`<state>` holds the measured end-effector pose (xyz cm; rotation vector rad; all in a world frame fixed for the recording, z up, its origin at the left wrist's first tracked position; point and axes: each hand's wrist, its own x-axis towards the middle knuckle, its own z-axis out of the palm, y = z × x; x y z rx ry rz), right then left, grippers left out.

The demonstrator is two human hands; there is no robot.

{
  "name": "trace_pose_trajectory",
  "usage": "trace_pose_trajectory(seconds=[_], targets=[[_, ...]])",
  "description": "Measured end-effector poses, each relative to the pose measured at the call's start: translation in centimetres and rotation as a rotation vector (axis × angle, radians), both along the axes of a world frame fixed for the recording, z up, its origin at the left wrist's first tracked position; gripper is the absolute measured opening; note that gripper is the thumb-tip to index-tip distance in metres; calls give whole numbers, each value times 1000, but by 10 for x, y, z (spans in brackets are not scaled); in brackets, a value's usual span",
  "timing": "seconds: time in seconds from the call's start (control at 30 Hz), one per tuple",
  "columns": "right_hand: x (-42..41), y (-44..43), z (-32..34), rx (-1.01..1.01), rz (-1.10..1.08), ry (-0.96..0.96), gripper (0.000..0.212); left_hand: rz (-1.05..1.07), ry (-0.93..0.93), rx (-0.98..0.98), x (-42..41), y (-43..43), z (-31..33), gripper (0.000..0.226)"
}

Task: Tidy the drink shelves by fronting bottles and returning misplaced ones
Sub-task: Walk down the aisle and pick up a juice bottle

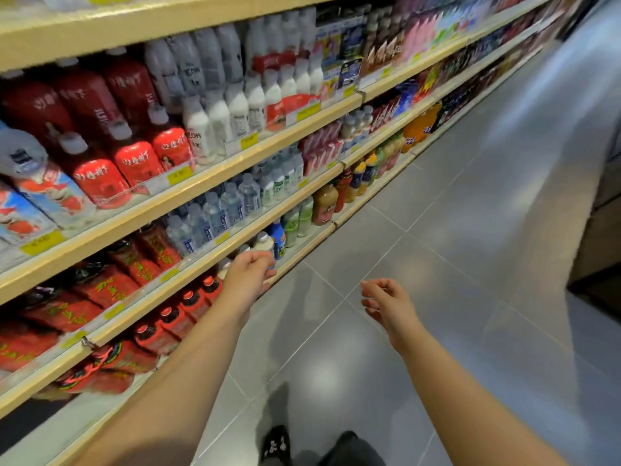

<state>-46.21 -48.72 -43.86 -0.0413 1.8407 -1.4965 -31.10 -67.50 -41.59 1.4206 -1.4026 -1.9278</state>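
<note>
Starting to the left of the left hand, red-capped bottles (188,307) stand in a packed row on the bottom shelf, with clear water bottles (215,213) one shelf above them. The left hand (250,274) is stretched to the front lip of the bottom shelf (302,252), with its fingers curled toward a bottle there. A sliver of blue shows at the fingertips, but I cannot tell whether the hand grips that bottle or only touches it. Just beyond the knuckles stands a cream bottle (263,242), and touching its right side is a blue bottle (278,238), which looks like the odd one in this row and is probably the misplaced item. Pale green bottles (295,222) follow further right. The right hand (386,302) hangs well apart from the shelf over the grey tiled floor (470,230), with its fingers loose, lightly bent and holding nothing.

The bottles at the lip are crowded and stand close to the edge. I judge that a pull on one could drag or tip its neighbour over the low rail onto the tiles. The free right hand is too far off to steady anything. A one-handed lift from the cap might also let the bottle swing against the shelf above.
</note>
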Motion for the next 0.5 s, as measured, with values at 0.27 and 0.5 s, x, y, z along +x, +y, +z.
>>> trace_pose_trajectory(seconds=[0.27, 0.5], targets=[[-151, -27, -22, 33, 16, -22, 14, -14, -48, -6, -147, -27, -21, 10], [-298, -74, -25, 75, 147, 21, 9, 31, -92, 3, -274, -62, -42, 5]])
